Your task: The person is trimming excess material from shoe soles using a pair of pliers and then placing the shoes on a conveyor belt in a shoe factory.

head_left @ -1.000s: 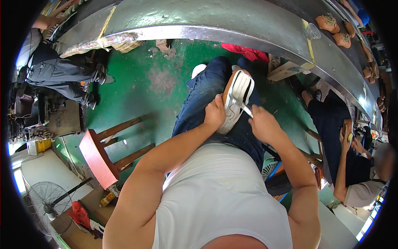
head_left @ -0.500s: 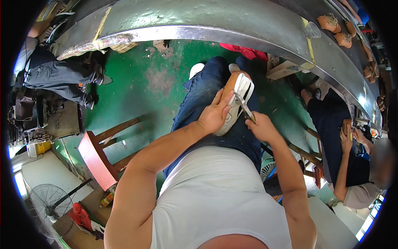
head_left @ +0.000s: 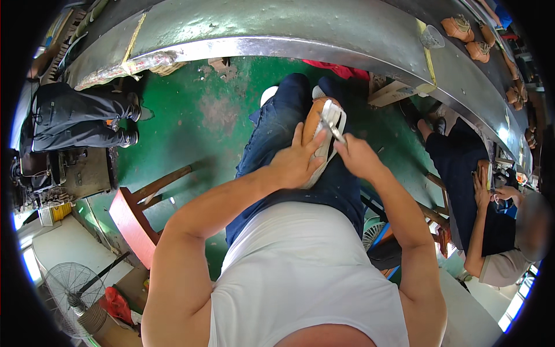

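Note:
A tan and white shoe (head_left: 313,122) lies across my lap, its toe pointing away from me and its pale underside partly turned up. My left hand (head_left: 298,159) steadies it from the left, fingers spread along the tan side and thumb over the pale part. In my right hand (head_left: 359,156), closed round the handles, is a metal tool that looks like pincers (head_left: 334,130). The tool's head meets the white strip along the shoe's edge near the toe. Its handles are mostly hidden in my fist.
A long metal bench (head_left: 243,49) curves across the far side, with several tan shoes (head_left: 478,51) at its right. A pinkish wooden stool (head_left: 134,222) stands at left, a fan (head_left: 72,295) behind it. A co-worker (head_left: 462,191) sits at right; another person's legs (head_left: 81,118) are at left.
My right hand and the pincers have moved up and left toward the toe. My left hand's fingers have spread more along the shoe. The shoe has shifted slightly left.

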Motion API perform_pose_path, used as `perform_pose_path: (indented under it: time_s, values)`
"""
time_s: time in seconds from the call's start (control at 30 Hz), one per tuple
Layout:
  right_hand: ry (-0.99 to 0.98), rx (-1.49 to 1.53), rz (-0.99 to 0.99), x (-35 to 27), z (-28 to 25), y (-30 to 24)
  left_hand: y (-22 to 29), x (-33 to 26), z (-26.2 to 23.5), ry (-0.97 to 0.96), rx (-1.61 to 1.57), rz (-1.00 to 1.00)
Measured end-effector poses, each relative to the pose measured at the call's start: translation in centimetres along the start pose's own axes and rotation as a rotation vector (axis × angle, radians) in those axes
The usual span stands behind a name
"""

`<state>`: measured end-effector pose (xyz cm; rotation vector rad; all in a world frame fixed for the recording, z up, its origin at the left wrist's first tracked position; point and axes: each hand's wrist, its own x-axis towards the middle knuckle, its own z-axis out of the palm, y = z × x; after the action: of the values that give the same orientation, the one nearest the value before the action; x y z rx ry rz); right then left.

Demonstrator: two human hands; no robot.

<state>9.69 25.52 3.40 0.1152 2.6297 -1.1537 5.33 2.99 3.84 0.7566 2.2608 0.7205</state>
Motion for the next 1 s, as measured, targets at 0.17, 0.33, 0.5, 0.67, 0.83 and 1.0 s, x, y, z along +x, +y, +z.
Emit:
perform_pose_path:
  time_s: [0.17,0.33,0.5,0.67,0.83,1.0]
  values:
    - [-0.126,0.251,0.085,-1.4,-1.0,-2.8,-2.5,-0.9,3.8,0.136,-0.556,-0.271]
    - [-0.193,-0.078,0.028,-3.2,2.1,-1.6,-3.8,-0.9,4.0,0.137,-0.514,-0.17]
    - [-0.075,-0.048,-0.034,-4.6,3.1,-1.9,-4.6,-0.6,4.0,0.098,-0.563,-0.113]
    - [-0.084,-0.119,-0.079,-5.1,2.8,-2.6,-3.3,-0.8,2.8,0.012,-0.507,-0.056]
    - [-0.201,-0.012,0.131,-5.7,2.6,-0.5,-1.2,0.0,-0.1,-0.066,-0.353,-0.188]
    - [0.047,0.37,0.264,-9.5,3.3,1.9,-1.4,-0.8,-4.5,0.319,-0.231,0.118]
